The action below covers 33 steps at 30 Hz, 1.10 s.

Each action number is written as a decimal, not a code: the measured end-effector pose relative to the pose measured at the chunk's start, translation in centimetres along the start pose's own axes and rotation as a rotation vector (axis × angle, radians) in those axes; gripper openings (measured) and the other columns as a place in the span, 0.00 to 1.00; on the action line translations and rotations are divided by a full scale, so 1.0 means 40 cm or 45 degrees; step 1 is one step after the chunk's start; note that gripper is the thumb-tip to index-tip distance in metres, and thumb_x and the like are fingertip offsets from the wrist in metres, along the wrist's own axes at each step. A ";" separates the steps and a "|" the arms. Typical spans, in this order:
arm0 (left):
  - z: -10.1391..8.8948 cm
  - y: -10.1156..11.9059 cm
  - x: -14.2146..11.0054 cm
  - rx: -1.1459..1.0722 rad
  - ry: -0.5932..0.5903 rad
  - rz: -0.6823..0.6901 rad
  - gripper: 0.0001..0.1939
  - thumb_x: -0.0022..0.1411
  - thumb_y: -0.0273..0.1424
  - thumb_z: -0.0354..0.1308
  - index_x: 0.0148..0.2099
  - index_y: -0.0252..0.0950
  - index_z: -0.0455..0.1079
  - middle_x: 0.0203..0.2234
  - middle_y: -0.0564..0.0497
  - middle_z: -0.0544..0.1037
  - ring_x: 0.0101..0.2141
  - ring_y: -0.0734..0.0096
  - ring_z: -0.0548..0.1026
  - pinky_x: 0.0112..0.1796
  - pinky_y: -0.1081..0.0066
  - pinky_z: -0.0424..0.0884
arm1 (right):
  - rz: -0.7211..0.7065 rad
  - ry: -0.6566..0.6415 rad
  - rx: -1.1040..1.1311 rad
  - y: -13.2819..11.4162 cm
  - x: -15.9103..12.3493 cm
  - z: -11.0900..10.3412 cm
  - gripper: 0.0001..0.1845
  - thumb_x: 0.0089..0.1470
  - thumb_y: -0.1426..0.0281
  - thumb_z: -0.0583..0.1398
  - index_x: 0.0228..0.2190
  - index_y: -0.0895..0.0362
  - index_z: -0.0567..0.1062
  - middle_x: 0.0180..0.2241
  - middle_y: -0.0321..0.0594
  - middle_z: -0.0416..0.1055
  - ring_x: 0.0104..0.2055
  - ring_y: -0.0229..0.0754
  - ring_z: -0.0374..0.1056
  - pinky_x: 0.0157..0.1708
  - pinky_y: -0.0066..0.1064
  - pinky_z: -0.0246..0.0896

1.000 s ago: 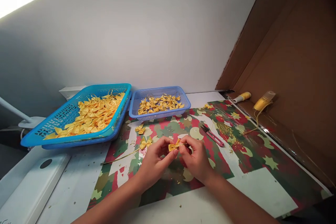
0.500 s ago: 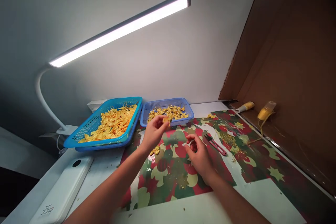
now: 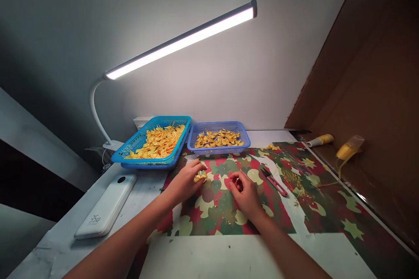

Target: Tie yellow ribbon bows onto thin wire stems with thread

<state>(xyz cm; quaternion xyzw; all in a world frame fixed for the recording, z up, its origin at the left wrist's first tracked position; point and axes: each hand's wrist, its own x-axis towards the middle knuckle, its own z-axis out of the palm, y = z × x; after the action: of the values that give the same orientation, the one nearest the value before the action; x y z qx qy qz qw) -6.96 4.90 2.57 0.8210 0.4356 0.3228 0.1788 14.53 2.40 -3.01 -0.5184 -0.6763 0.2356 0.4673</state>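
Observation:
Low over the patterned sheet [image 3: 209,213], my left hand [image 3: 185,183] has its thumb and fingers around a small yellow ribbon bow [image 3: 200,176]. Part of the bow is hidden by the fingers. To the right, my right hand [image 3: 245,194] is closed, its fingers curled and thumb near the index finger; whatever it may hold cannot be made out. Red-handled thread snips [image 3: 276,184] lie just right of that hand. Behind both hands stands a blue-violet basket [image 3: 218,150] holding many yellow bows [image 3: 221,138].
A turquoise basket [image 3: 118,157] full of yellow ribbon pieces [image 3: 160,141] stands at the left. In front lies a white power bank [image 3: 106,207]. A lamp [image 3: 183,41] reaches overhead. Thread scraps [image 3: 293,181], yellow spools [image 3: 348,149] and a cardboard wall [image 3: 360,74] are at the right.
My left hand has come down from the blue-violet basket, where it held a yellow bow, to the bow on the sheet. The right hand stays nearly in place, and the view has shifted left.

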 end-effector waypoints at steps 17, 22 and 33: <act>0.003 -0.089 -0.142 0.383 -0.024 -0.341 0.09 0.63 0.33 0.50 0.31 0.37 0.66 0.31 0.48 0.73 0.35 0.61 0.70 0.35 0.65 0.66 | 0.193 -0.496 -0.734 -0.062 0.118 0.006 0.07 0.50 0.73 0.62 0.22 0.58 0.75 0.30 0.43 0.75 0.34 0.44 0.69 0.34 0.32 0.53; 0.002 -0.093 -0.144 0.427 0.020 -0.378 0.11 0.64 0.34 0.48 0.31 0.37 0.66 0.31 0.47 0.73 0.34 0.60 0.70 0.35 0.64 0.65 | 0.228 -0.479 -0.761 -0.081 0.102 0.047 0.05 0.52 0.69 0.62 0.28 0.58 0.77 0.37 0.45 0.75 0.39 0.46 0.69 0.35 0.32 0.55; -0.007 -0.105 -0.143 0.377 0.187 -0.333 0.10 0.62 0.35 0.49 0.33 0.37 0.68 0.32 0.48 0.74 0.35 0.62 0.72 0.36 0.65 0.68 | 0.024 -0.667 -0.660 -0.067 0.078 -0.052 0.04 0.55 0.72 0.61 0.29 0.56 0.76 0.35 0.37 0.75 0.41 0.40 0.68 0.38 0.28 0.58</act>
<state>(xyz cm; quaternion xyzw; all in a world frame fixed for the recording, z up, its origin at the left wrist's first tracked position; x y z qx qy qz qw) -12.04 2.49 -1.78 0.7492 0.5929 0.2882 0.0644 14.98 3.98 1.27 -0.5479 -0.8054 0.1853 0.1292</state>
